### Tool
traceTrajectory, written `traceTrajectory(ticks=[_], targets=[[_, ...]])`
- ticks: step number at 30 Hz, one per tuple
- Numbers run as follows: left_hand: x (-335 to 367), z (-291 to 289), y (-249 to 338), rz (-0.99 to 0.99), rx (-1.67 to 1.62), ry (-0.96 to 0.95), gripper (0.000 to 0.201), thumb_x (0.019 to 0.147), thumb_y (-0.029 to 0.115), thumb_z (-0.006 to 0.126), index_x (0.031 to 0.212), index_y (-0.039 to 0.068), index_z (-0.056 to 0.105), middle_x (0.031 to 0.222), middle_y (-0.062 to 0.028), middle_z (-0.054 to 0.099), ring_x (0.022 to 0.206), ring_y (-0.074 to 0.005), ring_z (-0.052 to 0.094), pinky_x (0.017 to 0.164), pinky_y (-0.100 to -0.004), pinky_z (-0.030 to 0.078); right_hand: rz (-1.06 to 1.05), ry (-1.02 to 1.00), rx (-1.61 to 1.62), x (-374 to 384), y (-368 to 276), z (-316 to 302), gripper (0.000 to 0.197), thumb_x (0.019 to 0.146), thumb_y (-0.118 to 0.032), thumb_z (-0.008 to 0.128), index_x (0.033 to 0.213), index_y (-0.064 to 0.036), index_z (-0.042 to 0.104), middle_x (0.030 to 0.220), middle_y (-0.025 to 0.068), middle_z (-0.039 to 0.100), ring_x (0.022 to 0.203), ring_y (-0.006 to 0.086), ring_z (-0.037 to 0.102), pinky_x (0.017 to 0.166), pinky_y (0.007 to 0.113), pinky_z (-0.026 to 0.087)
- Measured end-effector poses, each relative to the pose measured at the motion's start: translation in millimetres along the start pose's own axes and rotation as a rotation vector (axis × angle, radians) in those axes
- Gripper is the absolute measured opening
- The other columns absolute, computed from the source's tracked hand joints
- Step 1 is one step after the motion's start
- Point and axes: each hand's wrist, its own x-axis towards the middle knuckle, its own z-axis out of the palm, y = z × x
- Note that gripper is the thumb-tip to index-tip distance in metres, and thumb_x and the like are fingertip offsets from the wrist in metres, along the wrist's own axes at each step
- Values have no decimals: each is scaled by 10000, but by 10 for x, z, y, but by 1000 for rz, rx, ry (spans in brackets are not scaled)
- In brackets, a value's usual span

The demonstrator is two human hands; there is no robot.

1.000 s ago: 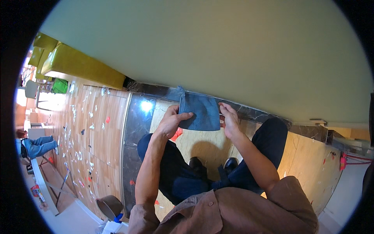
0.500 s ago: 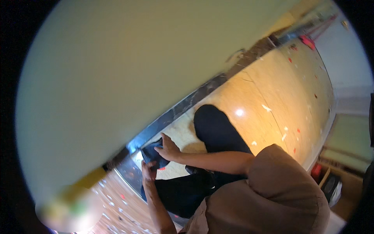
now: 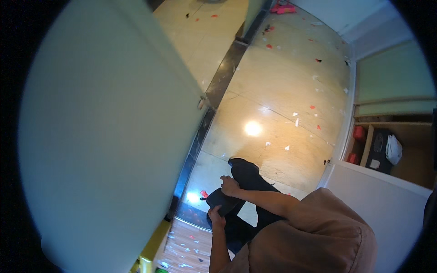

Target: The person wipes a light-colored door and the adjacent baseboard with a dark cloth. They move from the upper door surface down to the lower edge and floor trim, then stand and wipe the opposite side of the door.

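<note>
A dark, flat thing [image 3: 222, 201] with a small tab at its left corner is between my two hands, low over the floor near my legs. I cannot make out its kind. My left hand [image 3: 216, 217] grips its near edge, with the thumb over the top. On its far right edge rests my right hand [image 3: 230, 186]; the fingers are curled and partly hidden. Just left of the thing lies a red scrap [image 3: 204, 194] on the pale floor.
A large pale green door [image 3: 109, 136] fills the left side. Past its edge runs a dark threshold strip [image 3: 195, 143]. Red and white paper scraps dot the tiled floor [image 3: 282, 164]. At the right is an open wooden cabinet [image 3: 413, 159] holding a black box [image 3: 381, 148].
My view has swung to the right, bringing the cabinet and more of the floor into sight. Both hands still have the dark flat thing, now farther from the door.
</note>
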Motion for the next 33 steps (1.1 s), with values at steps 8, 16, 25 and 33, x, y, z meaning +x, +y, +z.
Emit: traceTrajectory(ticks=[8,16,25,33], targets=[[-997,700,1074,482,683,-330,211,721,13,668,925,-36,683,862,-88,695,753,-199,662,743,-334,534,92,-163,801,-1500,-394,-1249,832,888,-658,582,1440,-46,470,1374,212,552,1277,327,530,999,459,471],[-2358,1644,1251,1380,1433,-661,183,679,180,722,813,57,703,924,-151,599,940,-353,579,779,-460,492,-78,-18,1592,-2217,-345,-1431,429,875,-367,751,1071,4,662,964,61,672,883,197,627,746,364,511],[-2852,2581,1012,1189,1608,-1227,396,807,266,707,1138,50,691,1181,-146,636,1119,-300,608,912,-392,518,52,272,2009,-2382,633,-2282,203,991,-178,561,1122,-36,624,1034,94,663,916,240,633,817,413,529],[-2488,3778,738,1016,1641,-810,396,821,245,697,1161,44,678,986,-149,727,888,-321,702,811,-429,555,67,590,1839,-2426,1754,-3944,256,999,-137,547,1207,4,596,1123,138,664,991,285,646,882,457,542]])
